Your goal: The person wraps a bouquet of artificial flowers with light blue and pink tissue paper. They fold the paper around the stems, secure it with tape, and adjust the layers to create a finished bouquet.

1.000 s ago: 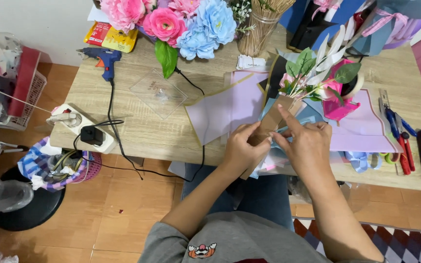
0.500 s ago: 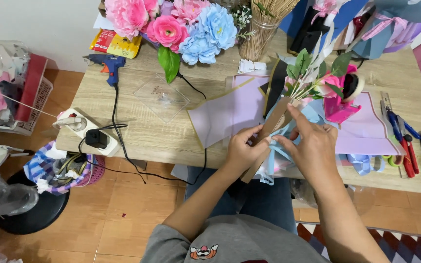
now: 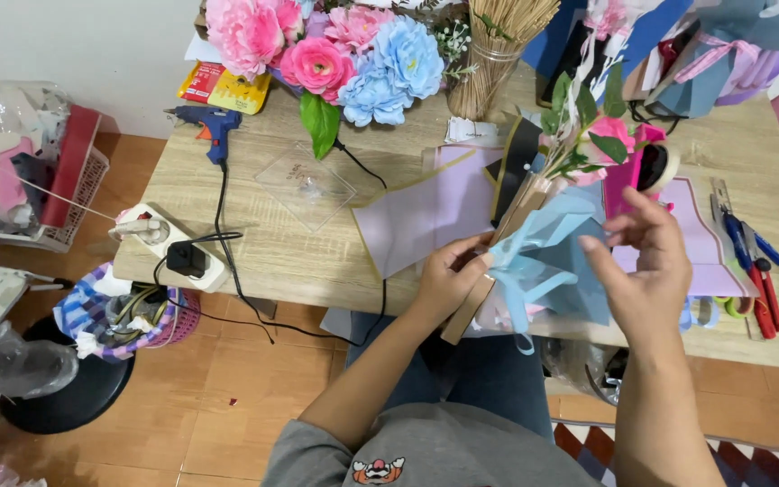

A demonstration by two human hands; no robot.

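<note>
Wrapping step in hand. Left hand (image 3: 448,275) clenched on bouquet (image 3: 534,194) stem wrap at tabletop (image 3: 317,243) edge; right hand (image 3: 642,252) released, fingers spread beside light blue ribbon (image 3: 534,266). Next move likely calls for gripping ribbon, keeping stems steady.

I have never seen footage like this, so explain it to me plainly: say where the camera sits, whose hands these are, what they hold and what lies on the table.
The camera is worn on a person's head and looks down at their own two bare hands. The left hand grips a small wrapped bouquet by its stem end. The right hand, fingers spread, touches the light blue ribbon tied around it. On the wooden table lie a lilac paper sheet, a blue glue gun, a power strip, a bunch of pink and blue flowers, a jar of sticks and scissors.
</note>
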